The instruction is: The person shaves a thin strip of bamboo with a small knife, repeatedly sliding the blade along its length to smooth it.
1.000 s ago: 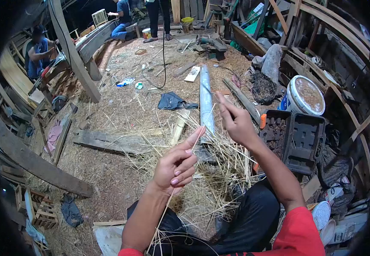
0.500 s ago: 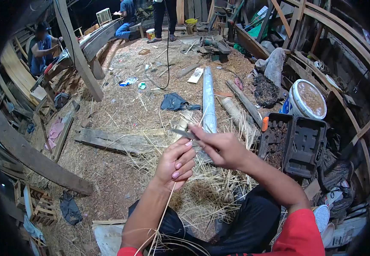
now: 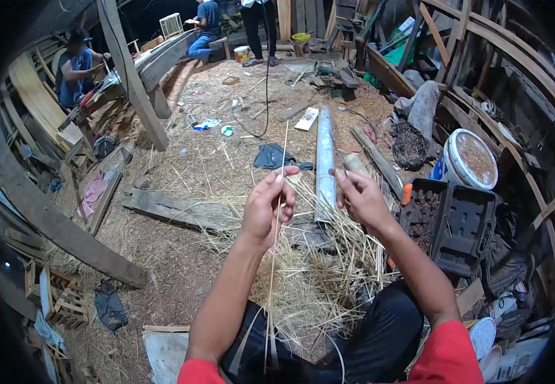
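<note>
My left hand [image 3: 269, 203] pinches a long, thin bamboo strip [image 3: 272, 281]. The strip stands nearly upright, its upper end above my fingers and its lower end down by my lap. To its right, apart from the strip, my right hand [image 3: 362, 200] is closed with thumb and fingers together. A small dark end of the knife [image 3: 332, 172] shows at those fingertips; the rest of it is hidden. Below my hands, between my knees, lies a loose heap of pale shavings and thin strips [image 3: 309, 288].
A grey pole [image 3: 325, 160] lies ahead, with a weathered plank [image 3: 181, 210] to the left. An open black tool case [image 3: 463, 221] and a white bucket [image 3: 473, 160] stand right. A wooden post [image 3: 133, 83] rises left; several people are farther back.
My hands have parted, the right moving right with the knife away from the left. The strip now extends up above my left hand. The view has shifted slightly.
</note>
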Motion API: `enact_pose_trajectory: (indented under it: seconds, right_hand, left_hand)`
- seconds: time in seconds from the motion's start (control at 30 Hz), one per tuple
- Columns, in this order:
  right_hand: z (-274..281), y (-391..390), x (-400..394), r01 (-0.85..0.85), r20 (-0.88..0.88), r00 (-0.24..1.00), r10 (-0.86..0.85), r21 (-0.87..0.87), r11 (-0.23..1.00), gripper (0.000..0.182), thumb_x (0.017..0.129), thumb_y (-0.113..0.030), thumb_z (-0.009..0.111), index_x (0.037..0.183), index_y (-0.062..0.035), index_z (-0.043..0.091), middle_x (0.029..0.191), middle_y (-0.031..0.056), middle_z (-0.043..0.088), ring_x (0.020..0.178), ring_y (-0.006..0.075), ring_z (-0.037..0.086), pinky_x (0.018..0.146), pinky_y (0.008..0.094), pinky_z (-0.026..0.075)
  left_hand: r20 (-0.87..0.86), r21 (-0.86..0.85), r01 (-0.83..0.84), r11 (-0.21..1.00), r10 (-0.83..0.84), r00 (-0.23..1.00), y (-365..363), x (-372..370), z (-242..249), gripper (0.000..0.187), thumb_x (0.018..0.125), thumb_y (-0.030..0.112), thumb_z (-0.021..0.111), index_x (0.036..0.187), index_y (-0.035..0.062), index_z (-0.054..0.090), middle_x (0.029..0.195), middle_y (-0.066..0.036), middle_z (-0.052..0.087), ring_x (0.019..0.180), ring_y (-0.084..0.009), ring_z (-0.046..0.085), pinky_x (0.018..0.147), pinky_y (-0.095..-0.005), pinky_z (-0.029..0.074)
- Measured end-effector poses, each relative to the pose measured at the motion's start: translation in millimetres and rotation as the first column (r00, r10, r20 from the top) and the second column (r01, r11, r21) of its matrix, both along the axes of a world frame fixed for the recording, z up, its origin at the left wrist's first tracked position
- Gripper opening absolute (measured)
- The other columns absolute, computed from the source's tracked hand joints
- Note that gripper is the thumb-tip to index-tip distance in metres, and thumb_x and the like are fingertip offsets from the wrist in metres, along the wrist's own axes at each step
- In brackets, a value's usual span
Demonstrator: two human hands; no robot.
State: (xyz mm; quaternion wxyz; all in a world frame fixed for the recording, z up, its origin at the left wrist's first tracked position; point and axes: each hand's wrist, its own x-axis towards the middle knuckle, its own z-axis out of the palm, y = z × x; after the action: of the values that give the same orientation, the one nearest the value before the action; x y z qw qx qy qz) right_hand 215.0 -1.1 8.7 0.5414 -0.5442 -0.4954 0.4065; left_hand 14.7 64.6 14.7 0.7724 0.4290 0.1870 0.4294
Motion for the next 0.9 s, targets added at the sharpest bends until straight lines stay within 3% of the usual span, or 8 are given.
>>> enact_pose_trajectory:
  seconds: [0.07, 0.2, 0.3, 0.43, 0.47, 0.6, 0.73, 0.9]
  right_hand:
    - [9, -8, -7, -0.057, -0.052, 0.997, 0.054, -0.056, 0.997, 0.035, 0.101, -0.030, 0.054, 0.120, -0.0014, 0.061, 0.064, -0.0020, 0.055, 0.041, 0.0001, 0.036, 0.037, 0.0181, 0.024]
    - [13, -19, -12, -0.297, -0.287, 0.928, 0.238, -0.185, 0.937, 0.023, 0.098, -0.025, 0.059, 0.107, -0.0047, 0.065, 0.066, -0.0008, 0.060, 0.039, 0.0006, 0.035, 0.036, 0.0187, 0.022]
    - [10, -20, -21, -0.336, -0.468, 0.858, 0.212, -0.200, 0.920, 0.023, 0.098, -0.025, 0.059, 0.107, -0.0053, 0.065, 0.067, -0.0002, 0.061, 0.038, 0.0012, 0.035, 0.035, 0.0192, 0.022]
    - [10, -20, -32, -0.287, -0.473, 0.868, 0.149, -0.235, 0.929, 0.035, 0.100, -0.034, 0.053, 0.121, -0.0056, 0.057, 0.078, 0.0072, 0.066, 0.038, 0.0025, 0.033, 0.035, 0.0202, 0.023]
    - [7, -18, -32, -0.305, -0.521, 0.838, 0.160, -0.206, 0.930, 0.043, 0.102, -0.038, 0.049, 0.125, -0.0019, 0.052, 0.091, 0.0135, 0.069, 0.038, 0.0034, 0.031, 0.035, 0.0202, 0.023]
    - [-8, -1, -27, -0.142, -0.561, 0.827, 0.037, -0.146, 0.979, 0.047, 0.103, -0.036, 0.044, 0.126, 0.0048, 0.047, 0.114, 0.0195, 0.067, 0.041, 0.0031, 0.032, 0.035, 0.0194, 0.026]
    - [-13, 10, -5, -0.121, -0.678, 0.732, 0.068, -0.031, 0.992, 0.038, 0.098, -0.021, 0.045, 0.126, 0.0048, 0.046, 0.117, 0.0196, 0.064, 0.041, 0.0024, 0.032, 0.034, 0.0173, 0.028]
    - [-2, 6, 2, -0.181, -0.745, 0.651, 0.145, 0.033, 0.983, 0.039, 0.096, -0.027, 0.049, 0.120, 0.0035, 0.050, 0.107, 0.0185, 0.063, 0.041, 0.0020, 0.031, 0.034, 0.0171, 0.027]
  left_hand:
    - [0.059, 0.087, 0.008, 0.996, -0.013, 0.998, 14, 1, -1, 0.028, 0.102, 0.021, 0.044, 0.120, 0.0013, 0.052, 0.076, -0.004, 0.057, 0.061, -0.0090, 0.052, 0.051, -0.0204, 0.042]
    - [0.127, 0.104, -0.045, 0.994, 0.032, 0.991, 18, 9, 12, 0.026, 0.100, 0.023, 0.050, 0.115, 0.0028, 0.057, 0.088, -0.002, 0.059, 0.082, -0.0117, 0.055, 0.076, -0.0301, 0.045]
    - [0.081, 0.228, -0.123, 0.966, 0.107, 0.991, 36, 20, 31, 0.024, 0.099, 0.022, 0.051, 0.111, 0.0042, 0.061, 0.089, 0.000, 0.058, 0.080, -0.0100, 0.054, 0.076, -0.0275, 0.044]
    - [0.056, 0.412, -0.157, 0.897, 0.147, 0.988, 48, 35, 60, 0.019, 0.099, 0.018, 0.053, 0.110, 0.0065, 0.063, 0.086, 0.002, 0.057, 0.076, -0.0079, 0.052, 0.076, -0.0262, 0.042]
    - [0.041, 0.441, -0.166, 0.882, 0.164, 0.986, 42, 36, 63, 0.019, 0.100, 0.019, 0.052, 0.109, 0.0066, 0.062, 0.085, 0.002, 0.058, 0.078, -0.0080, 0.054, 0.078, -0.0265, 0.043]
    - [0.001, 0.540, -0.128, 0.832, 0.151, 0.988, 9, 32, 46, 0.020, 0.102, 0.014, 0.048, 0.104, 0.0033, 0.064, 0.099, -0.001, 0.060, 0.087, -0.0090, 0.052, 0.083, -0.0249, 0.043]
    - [-0.018, 0.635, -0.057, 0.771, 0.089, 0.996, -10, 11, 1, 0.018, 0.103, 0.012, 0.044, 0.108, 0.0019, 0.059, 0.100, -0.005, 0.057, 0.094, -0.0127, 0.054, 0.088, -0.0303, 0.045]
    - [0.022, 0.614, -0.094, 0.784, 0.101, 0.995, -14, -3, -16, 0.019, 0.104, 0.014, 0.041, 0.108, 0.0027, 0.054, 0.101, -0.008, 0.054, 0.098, -0.0168, 0.056, 0.091, -0.0375, 0.047]
